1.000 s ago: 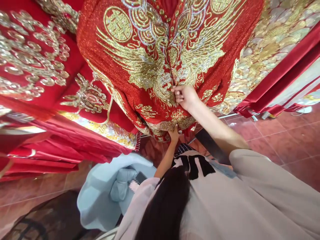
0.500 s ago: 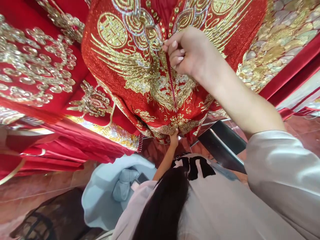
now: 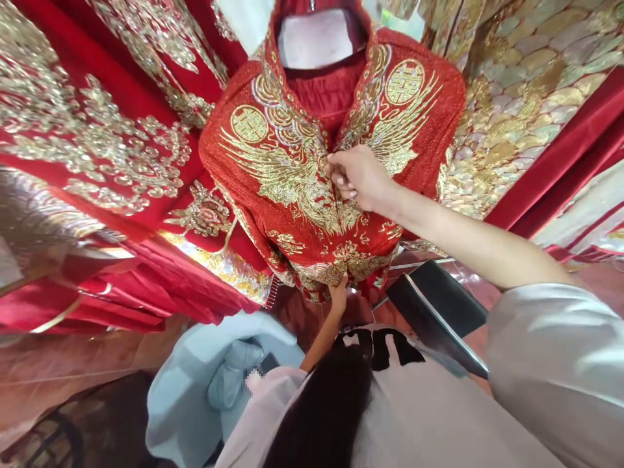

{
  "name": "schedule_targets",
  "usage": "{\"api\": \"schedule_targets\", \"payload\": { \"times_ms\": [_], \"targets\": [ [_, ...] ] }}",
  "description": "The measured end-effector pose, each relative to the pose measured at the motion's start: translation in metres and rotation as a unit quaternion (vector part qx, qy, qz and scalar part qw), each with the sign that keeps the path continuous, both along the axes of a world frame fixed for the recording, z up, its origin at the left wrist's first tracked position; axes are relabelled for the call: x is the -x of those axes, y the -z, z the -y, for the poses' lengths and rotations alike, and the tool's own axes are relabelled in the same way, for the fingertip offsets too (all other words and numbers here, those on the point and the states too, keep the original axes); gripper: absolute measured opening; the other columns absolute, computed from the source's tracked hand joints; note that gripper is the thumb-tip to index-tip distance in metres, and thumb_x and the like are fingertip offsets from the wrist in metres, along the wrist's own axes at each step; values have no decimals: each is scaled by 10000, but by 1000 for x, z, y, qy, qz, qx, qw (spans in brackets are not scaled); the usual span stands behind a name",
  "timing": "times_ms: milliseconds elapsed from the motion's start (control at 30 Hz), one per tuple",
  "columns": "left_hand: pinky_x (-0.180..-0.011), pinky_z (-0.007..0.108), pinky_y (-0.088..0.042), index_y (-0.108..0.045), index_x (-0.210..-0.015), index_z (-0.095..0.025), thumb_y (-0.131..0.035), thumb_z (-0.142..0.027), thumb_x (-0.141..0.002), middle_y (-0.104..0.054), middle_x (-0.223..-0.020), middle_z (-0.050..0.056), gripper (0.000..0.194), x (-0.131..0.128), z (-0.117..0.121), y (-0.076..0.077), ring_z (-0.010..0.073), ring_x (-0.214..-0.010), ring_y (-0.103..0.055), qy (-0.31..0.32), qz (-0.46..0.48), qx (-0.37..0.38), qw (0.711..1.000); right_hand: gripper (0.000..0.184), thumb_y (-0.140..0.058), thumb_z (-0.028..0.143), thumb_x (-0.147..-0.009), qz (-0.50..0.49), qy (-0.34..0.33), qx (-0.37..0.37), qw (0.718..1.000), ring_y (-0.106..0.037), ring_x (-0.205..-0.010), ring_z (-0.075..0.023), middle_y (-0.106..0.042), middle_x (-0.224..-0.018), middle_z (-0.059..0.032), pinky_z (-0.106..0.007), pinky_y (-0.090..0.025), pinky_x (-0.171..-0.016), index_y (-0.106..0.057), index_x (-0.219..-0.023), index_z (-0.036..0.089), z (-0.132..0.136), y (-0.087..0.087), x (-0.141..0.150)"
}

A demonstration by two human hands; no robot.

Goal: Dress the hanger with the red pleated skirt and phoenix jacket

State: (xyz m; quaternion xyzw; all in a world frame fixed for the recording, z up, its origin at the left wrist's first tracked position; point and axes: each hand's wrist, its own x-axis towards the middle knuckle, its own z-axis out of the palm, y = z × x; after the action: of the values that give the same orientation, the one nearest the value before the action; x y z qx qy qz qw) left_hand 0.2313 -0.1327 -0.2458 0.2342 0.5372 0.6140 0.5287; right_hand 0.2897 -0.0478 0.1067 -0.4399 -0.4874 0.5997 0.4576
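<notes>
A red jacket (image 3: 292, 224) with gold bird embroidery and round gold emblems hangs upright before me. Its neck is open at the top, and the two front halves meet below my right hand. My right hand (image 3: 358, 175) is closed in a pinch at the front zipper, chest high; the pull itself is hidden by the fingers. Down at the gold-patterned hem (image 3: 312, 274), my left hand (image 3: 338, 292) grips the bottom edge, thumb in front and the other fingers mostly hidden behind the cloth.
Red garments with silver beadwork (image 3: 121, 143) hang on the left. A gold scale-patterned garment (image 3: 526, 97) hangs on the right. Below stand a pale blue shell-shaped chair (image 3: 170, 396) with things on it and a black box-like object (image 3: 439, 305) on the reddish tiled floor.
The view has tilted up and back, so the jacket's collar and shoulders now show. My right hand appears slightly lower along the front, still pinching. My left hand remains at the hem.
</notes>
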Motion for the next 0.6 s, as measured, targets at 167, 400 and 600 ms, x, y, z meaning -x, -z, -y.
{"api": "schedule_targets", "payload": {
  "times_ms": [167, 400, 600],
  "targets": [
    [-638, 282, -505, -548, -855, -173, -747, -577, -576, -623, -749, 6, 530, -10, -2, 8, 110, -582, -582, 4, 16, 32, 999, 261, -388, 140, -867, -43, -13, -32, 998, -185, -384, -18, -283, -472, 65, -161, -145, -387, -410, -608, 156, -14, 14, -3],
    [-605, 324, -502, -637, -809, -161, -670, -713, -576, -675, -790, 104, 600, 28, 18, 11, 184, -625, -626, 91, -40, 105, 989, 381, -467, 428, -767, 13, 29, 17, 999, -276, -398, -44, -305, -439, 56, -193, -240, -426, -354, -491, 190, 25, 183, -8],
    [-590, 337, -451, -612, -551, -171, -718, -549, -607, -587, -536, 65, 397, 99, 32, -15, 193, -529, -542, 82, -193, 136, 968, 352, -386, 455, -718, 143, -27, 94, 985, -256, -339, -75, -301, -359, 42, -221, -211, -409, -390, -462, 213, 96, 281, -30]
  ]
}}
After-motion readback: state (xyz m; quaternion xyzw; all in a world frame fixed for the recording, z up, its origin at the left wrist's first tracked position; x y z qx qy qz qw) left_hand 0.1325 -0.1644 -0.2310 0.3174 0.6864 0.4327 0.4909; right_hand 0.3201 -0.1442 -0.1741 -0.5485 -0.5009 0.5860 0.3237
